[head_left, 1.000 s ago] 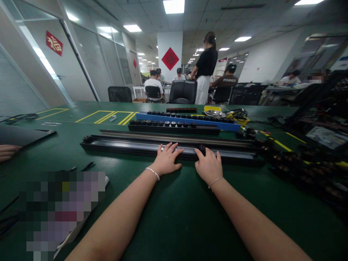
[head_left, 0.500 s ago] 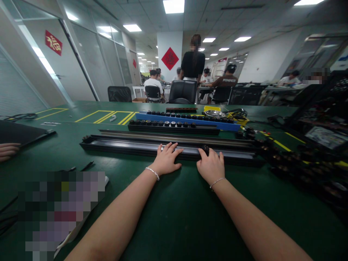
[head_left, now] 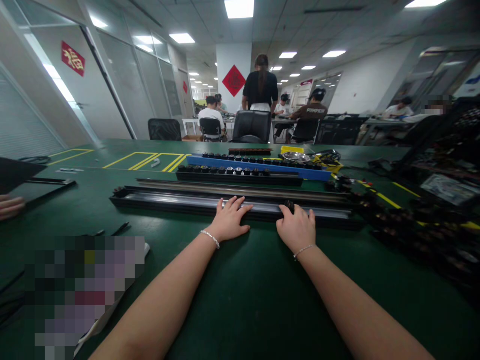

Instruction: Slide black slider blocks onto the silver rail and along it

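A long black channel (head_left: 168, 202) with a shiny metal strip inside lies across the green table in front of me. My left hand (head_left: 229, 220) rests on its near edge, fingers spread over the strip and nothing held. Farther right along the same channel, my right hand (head_left: 298, 227) is bent around a small black knob-like part (head_left: 289, 205). The part shows between thumb and fingers at the strip; its underside is hidden. Just behind the channel runs a second long rail (head_left: 240, 189).
Beyond stand a black rail with several round black parts (head_left: 221, 172), a blue rail (head_left: 315, 172) and a yellow tray (head_left: 292, 150). Many dark parts (head_left: 408, 215) are heaped at right. A co-worker's hand (head_left: 11, 206) is by a dark panel (head_left: 18, 175) at left.
My right hand has slid a little to the right along the channel with the black part. My left hand stays put. At left, the co-worker's dark panel has tilted up.
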A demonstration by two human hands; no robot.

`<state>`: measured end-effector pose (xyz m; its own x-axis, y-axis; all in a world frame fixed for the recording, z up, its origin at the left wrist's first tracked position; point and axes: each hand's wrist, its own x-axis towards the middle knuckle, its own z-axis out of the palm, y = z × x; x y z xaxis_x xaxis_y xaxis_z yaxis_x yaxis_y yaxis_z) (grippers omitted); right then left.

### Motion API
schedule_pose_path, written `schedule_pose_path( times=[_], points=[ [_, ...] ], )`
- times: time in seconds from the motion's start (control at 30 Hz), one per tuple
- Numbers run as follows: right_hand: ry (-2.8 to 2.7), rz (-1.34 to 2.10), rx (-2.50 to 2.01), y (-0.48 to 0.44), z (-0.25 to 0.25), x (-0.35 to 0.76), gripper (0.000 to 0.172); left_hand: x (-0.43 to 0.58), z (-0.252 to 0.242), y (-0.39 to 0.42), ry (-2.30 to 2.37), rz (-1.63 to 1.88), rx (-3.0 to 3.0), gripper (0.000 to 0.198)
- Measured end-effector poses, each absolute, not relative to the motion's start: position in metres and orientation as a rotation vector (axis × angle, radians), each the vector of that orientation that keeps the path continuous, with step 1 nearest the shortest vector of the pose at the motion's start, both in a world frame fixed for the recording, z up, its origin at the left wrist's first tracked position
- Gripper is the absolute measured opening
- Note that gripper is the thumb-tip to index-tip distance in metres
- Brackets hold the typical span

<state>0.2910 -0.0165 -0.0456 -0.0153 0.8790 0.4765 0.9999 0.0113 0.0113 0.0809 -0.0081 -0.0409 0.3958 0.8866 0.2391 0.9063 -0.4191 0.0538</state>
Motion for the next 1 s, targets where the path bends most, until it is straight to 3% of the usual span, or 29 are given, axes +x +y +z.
schedule_pose_path(
  times=[0.6,0.73,1.0],
  points=[
    [-1.84,-0.465,-1.958,-0.014,-0.035,0.306,0.041,0.081,-0.038,-0.009,-1.664,-0.317,-2.567,0.067],
    [-1.736,-0.37,-2.005,-0.003,-0.032,0.312,0.048,0.082,-0.038,-0.008,-1.673,-0.311,-2.564,0.067],
    [-1.667,-0.192,-2.096,0.01,-0.033,0.326,0.042,0.082,-0.04,-0.008,-1.662,-0.32,-2.551,0.066]
  ],
)
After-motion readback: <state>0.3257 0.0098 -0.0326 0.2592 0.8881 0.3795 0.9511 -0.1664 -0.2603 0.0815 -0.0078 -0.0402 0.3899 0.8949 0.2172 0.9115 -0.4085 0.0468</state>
